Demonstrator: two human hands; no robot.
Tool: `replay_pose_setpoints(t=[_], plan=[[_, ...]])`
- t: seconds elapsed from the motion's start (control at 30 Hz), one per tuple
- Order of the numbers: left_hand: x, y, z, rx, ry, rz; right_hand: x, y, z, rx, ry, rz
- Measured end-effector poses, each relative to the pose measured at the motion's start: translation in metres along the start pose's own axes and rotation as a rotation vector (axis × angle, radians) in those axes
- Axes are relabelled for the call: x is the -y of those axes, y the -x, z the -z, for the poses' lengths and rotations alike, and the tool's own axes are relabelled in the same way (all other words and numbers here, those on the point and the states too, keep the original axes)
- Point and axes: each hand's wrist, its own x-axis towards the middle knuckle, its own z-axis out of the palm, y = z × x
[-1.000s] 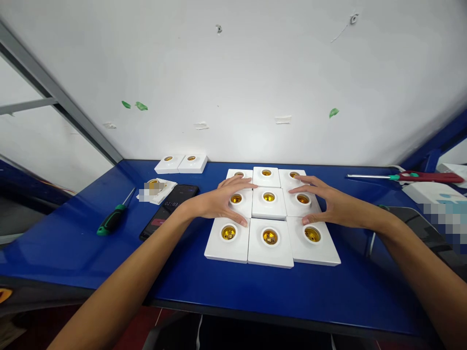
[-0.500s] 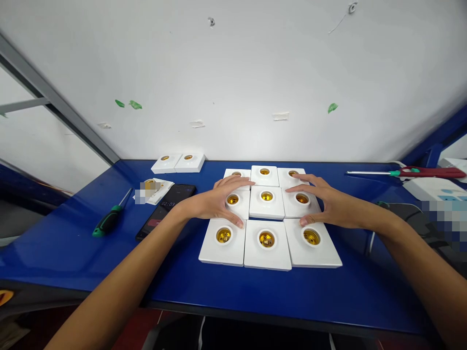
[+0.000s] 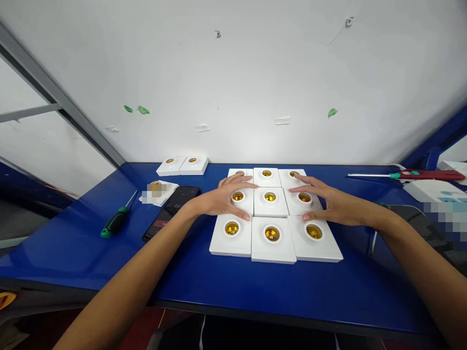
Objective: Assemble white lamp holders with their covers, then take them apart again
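Square white lamp holders with brass-coloured screw sockets lie socket-up in three rows of three. My left hand (image 3: 226, 197) spreads its fingers and thumb around the socket of the middle-row left lamp holder (image 3: 245, 206), resting on the left side of the block. On the opposite side my right hand (image 3: 324, 199) lies likewise over the middle-row right lamp holder (image 3: 296, 206), thumb by the front right lamp holder (image 3: 317, 248). Between the hands sits the centre lamp holder (image 3: 270, 208). The front middle lamp holder (image 3: 273, 250) juts slightly nearer than its neighbours.
Two more lamp holders (image 3: 194, 167) stand by the wall. Left on the blue table (image 3: 219, 287) are a green-black screwdriver (image 3: 116, 221), a phone (image 3: 171, 209) and a small packet (image 3: 166, 193). A red-handled long tool (image 3: 430, 175) and a white power strip (image 3: 426, 192) lie right.
The gap between the front and middle rows has narrowed, and the left column sits closer in line. Both hands keep much the same hold-like pose. The view has shifted slightly.
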Motion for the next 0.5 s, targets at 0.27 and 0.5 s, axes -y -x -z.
replay_pose_setpoints(t=[0.27, 0.5], plan=[[-0.006, 0.005, 0.003, 0.014, 0.006, 0.017, 0.001, 0.000, -0.004, -0.067, -0.032, -0.008], [-0.004, 0.012, 0.014, 0.066, 0.006, 0.057, 0.007, -0.008, -0.019, -0.152, -0.090, 0.037]])
